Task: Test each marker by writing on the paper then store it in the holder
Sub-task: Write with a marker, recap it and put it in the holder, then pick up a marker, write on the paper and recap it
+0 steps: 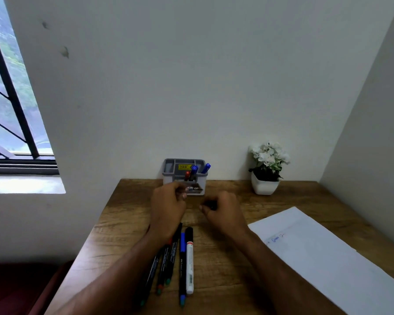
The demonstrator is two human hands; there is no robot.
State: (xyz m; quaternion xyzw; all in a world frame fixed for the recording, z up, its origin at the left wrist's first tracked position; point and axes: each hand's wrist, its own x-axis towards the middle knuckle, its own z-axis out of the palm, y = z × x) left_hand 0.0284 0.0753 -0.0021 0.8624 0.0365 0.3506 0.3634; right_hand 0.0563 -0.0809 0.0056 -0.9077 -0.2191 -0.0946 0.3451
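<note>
Both hands hover just in front of the holder (184, 176). Left hand (168, 206) curled, maybe pinching sth small — can't tell. Right hand (223, 211) curled round a dark object, prob. a cap. Untested markers (180, 260) lie nearer the person than the holder, long axes pointing toward it — left hand closer. Paper (328, 253) right of holder.

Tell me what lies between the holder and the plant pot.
Nothing: in the head view, only bare wooden desk and wall show between the holder and the plant pot.
</note>
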